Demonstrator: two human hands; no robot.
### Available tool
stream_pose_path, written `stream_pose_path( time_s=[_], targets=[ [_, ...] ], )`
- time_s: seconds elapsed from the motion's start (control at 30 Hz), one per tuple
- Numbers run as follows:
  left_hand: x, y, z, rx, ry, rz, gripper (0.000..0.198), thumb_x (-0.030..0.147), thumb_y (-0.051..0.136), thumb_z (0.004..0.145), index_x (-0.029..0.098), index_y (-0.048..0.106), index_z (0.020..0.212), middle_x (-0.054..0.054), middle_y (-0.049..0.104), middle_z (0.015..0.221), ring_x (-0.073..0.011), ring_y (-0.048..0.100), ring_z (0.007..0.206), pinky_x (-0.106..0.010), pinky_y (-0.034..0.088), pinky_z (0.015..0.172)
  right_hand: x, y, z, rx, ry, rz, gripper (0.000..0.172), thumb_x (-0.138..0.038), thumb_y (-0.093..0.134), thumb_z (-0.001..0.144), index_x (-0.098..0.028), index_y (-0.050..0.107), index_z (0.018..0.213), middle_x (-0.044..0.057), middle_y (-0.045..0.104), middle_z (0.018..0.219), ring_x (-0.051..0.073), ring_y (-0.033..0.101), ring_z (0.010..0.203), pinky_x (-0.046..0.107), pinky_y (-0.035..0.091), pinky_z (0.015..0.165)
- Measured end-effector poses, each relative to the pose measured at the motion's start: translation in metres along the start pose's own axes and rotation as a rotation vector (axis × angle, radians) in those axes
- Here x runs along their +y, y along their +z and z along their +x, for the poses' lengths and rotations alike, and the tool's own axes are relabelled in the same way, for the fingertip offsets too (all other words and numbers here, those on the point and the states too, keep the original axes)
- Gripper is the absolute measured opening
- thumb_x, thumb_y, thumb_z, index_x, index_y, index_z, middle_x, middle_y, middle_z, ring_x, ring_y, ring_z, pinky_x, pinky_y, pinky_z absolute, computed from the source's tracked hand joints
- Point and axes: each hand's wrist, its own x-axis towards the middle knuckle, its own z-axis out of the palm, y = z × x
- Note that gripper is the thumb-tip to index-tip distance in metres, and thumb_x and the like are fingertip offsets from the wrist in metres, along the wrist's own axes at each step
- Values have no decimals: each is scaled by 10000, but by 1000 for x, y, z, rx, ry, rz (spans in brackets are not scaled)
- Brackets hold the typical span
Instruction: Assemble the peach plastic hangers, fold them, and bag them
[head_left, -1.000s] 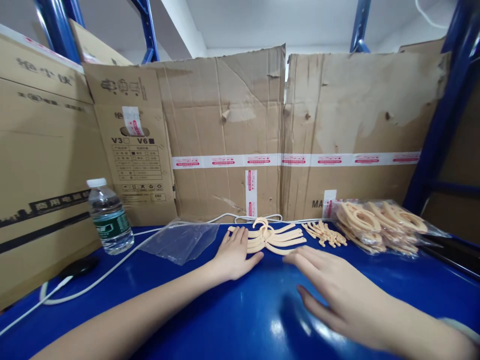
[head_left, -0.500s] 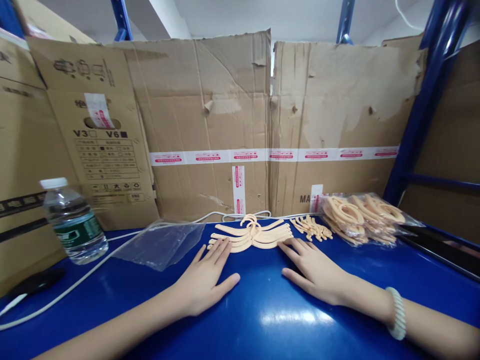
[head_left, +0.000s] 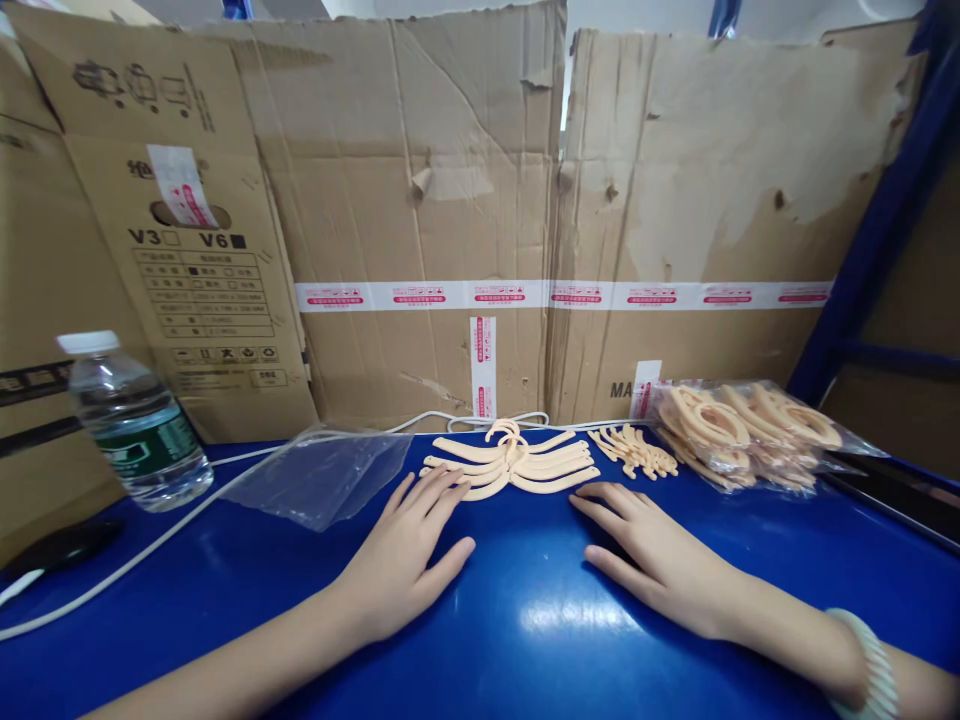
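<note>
The cream hangers lay fanned at the centre of the frame on the blue worktop. Left of centre, the left hand had its fingers slightly spread at the hangers' lower left ends. Right of centre, the right hand lay just beside their right ends, fingers extended, thumb apart. Small cream pieces lay nearby, farther right.

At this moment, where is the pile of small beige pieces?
In the head view, the pile lies right of centre, between the beige hangers and the bagged pieces.
</note>
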Motion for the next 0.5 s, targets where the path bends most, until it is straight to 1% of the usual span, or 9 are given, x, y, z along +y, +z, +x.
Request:
stream_pose_path(
  time_s=[0.07, 0.13, 0.3, 0.5],
  targets=[
    [4, -4, 0, 13, 51, 2, 423, 372, 435, 955, 226, 509, 1346, -72, 486, 1452, -275, 383, 1373, -522, 232, 1170, 0, -1, 0, -14, 1, 7, 497, -440, 421, 987, -124, 511, 1360, 190, 504, 1339, 324, 482, 1212, 518, 402, 1031],
    [7, -7, 0, 7, 76, 0, 396, 326, 446, 946, 223, 527, 1320, -68, 520, 1420, -263, 417, 1346, -505, 260, 1163, 1, -2, 0, -8, 0, 17, 490, -430, 426, 986, -124, 514, 1358, 190, 504, 1338, 320, 482, 1215, 511, 403, 1034],
    [5, -3, 1, -11, 21, -20, 448, 347, 439, 949, 192, 482, 1367, -93, 501, 1437, -273, 422, 1340, -502, 313, 1135, 2, -3, 1, 8, -8, 41, 458, -412, 436, 980, -145, 535, 1339, 183, 519, 1322, 318, 494, 1209, 503, 418, 1021],
    [2, -2, 1, -17, -5, -44, 466, 343, 433, 942, 184, 477, 1378, -105, 500, 1437, -286, 433, 1334, -502, 332, 1123, 1, -5, 0, -13, -17, 49, 443, -394, 422, 986, -136, 532, 1329, 187, 519, 1314, 313, 497, 1199, 511, 422, 1015]
  ],
)
